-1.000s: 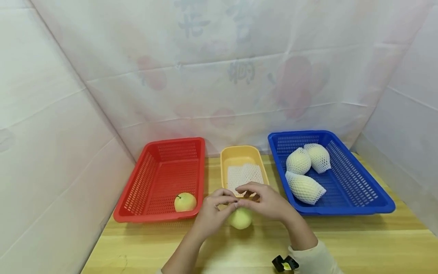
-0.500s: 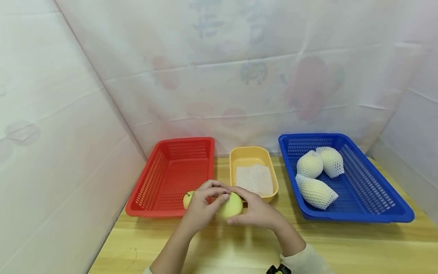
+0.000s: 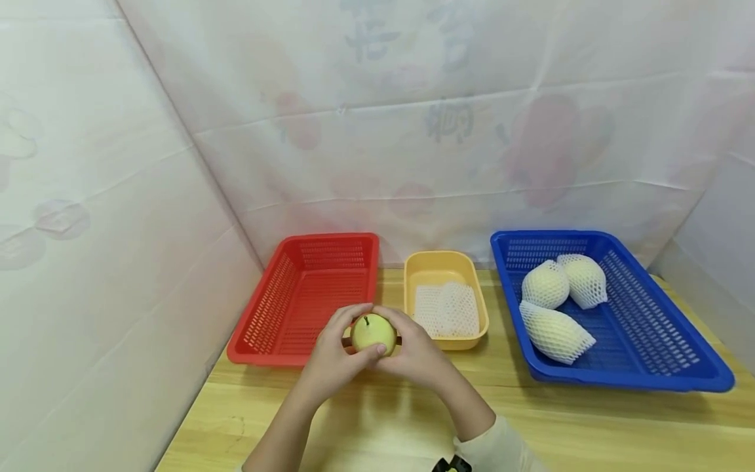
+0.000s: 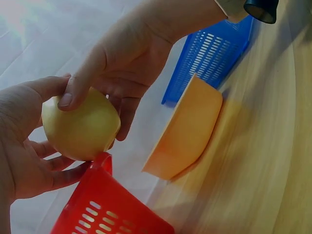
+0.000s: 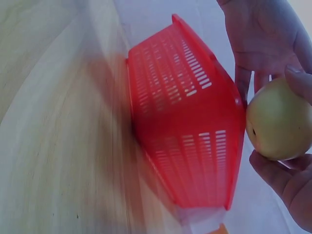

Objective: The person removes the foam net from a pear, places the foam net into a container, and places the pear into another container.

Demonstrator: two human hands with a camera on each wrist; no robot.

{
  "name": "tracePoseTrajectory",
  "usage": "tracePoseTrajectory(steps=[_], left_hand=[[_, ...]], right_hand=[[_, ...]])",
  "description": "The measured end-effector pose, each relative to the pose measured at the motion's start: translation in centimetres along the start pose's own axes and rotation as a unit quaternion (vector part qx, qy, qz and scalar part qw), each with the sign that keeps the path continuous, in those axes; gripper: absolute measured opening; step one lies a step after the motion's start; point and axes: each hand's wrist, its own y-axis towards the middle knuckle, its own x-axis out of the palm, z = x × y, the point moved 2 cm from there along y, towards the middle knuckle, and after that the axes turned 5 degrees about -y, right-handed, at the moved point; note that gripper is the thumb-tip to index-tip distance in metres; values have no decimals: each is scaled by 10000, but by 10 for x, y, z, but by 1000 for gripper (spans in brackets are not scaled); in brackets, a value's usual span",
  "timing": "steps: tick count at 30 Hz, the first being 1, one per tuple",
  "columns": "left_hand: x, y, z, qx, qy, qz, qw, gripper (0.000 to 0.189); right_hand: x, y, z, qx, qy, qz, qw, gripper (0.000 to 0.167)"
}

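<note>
Left hand [image 3: 330, 359] and right hand [image 3: 420, 351] are sitting farther left than in the earlier frame, and they are bringing the yellow pear [image 3: 373, 334] close to the red basket [image 3: 318, 295], with its stem [image 3: 366, 320] now showing on top. Beneath everything, the wooden counter [image 3: 566, 423] is supporting the whole layout. Largest on it, the blue basket [image 3: 619, 351] is standing at the right, while the red one is standing at the left. Between them, the smaller yellow tub [image 3: 439, 267] is holding flat white foam nets [image 3: 445, 311]. Three foam-netted fruits [image 3: 545, 286] are resting together in the blue basket. Both hands are grasping the bare pear, fingers and thumbs curling round it from either side, and the pear is hanging above the counter by the red basket's near right corner; whether it is touching the rim, I cannot tell. Judging by looks, it is likely to be feeling firm and moderately heavy for its size, its smooth skin offering little grip and risking bruises under hard fingertips. Broad finger contact around the widest part would be giving the surest hold, leaving the thin stem free of any pulling.
</note>
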Motion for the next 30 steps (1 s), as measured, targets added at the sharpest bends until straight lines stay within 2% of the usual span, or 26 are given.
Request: tracePoseTrajectory(steps=[11,15,19,23,26,30], left_hand=[[-9,-3,6,215,215,300,9991,59],[-15,-3,7,335,210,496,9980,56],[-24,-2,9,348,246,559,9975,56],[-44,0,10,266,423,775,9957,56],[-66,2,6,175,514,1025,9932,57],[-94,4,-7,-20,833,1205,9892,59]], right_hand=[[9,5,-14,-37,-262,447,9987,75],[11,6,-18,-35,-139,399,9991,73],[12,6,-16,-107,77,314,9994,74],[13,7,-9,-208,-156,287,9992,68],[17,7,-2,-303,-780,263,9961,59],[22,8,4,-576,-1508,290,9865,50]])
